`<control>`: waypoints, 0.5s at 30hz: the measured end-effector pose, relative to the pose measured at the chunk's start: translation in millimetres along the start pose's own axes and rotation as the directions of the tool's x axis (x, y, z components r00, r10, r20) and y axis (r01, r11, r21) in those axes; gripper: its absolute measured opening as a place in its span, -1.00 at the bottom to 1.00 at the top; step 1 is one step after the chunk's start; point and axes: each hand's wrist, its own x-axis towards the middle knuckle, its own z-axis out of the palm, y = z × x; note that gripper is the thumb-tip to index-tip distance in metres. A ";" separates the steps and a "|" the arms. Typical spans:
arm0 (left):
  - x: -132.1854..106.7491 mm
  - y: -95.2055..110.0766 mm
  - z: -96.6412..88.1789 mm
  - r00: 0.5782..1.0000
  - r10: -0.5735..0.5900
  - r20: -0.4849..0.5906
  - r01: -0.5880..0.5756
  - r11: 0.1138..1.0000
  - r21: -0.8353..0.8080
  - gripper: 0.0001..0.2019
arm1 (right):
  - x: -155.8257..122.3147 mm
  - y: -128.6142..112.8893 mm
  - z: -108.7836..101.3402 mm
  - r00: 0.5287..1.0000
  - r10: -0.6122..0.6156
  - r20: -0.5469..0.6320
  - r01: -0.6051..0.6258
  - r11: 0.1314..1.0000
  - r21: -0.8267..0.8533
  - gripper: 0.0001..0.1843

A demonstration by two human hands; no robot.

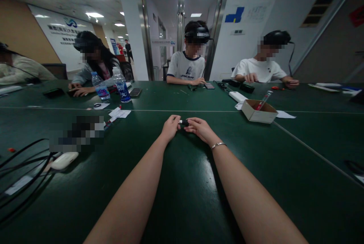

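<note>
- Green table (187,183) lies before us, water bottles (122,88) far left.
- Our left hand (170,127) pinches the small black part (184,122) at its metal end.
- Our right hand (201,129) grips the other end, steadying it mid-table.
- Cardboard box (253,115) sits right, within reach.

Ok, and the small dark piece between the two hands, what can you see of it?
The small dark piece is short and black, with a silvery, metal-looking end toward the left hand. It lies roughly level, low over the green table, pinched between that hand's fingertips and those of the right hand. The fingers hide much of it, and it is too small to tell what it is.
</note>
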 end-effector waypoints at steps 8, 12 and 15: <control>-1.0 0.9 -1.0 1.000 0.022 0.001 -0.022 1.000 -0.016 -0.71 | -1.0 -1.7 0.9 1.000 0.021 -0.002 -0.021 1.000 -0.018 -0.94; -1.1 1.6 -1.4 1.000 -0.006 -0.020 0.007 0.999 0.037 -0.74 | -0.7 -1.6 0.8 1.000 0.018 0.002 -0.018 1.000 -0.015 -0.94; -0.4 0.9 -1.1 1.000 -0.012 -0.002 0.012 0.999 0.046 -0.73 | -1.1 -2.0 1.2 1.000 0.017 0.005 -0.017 1.000 -0.023 -0.94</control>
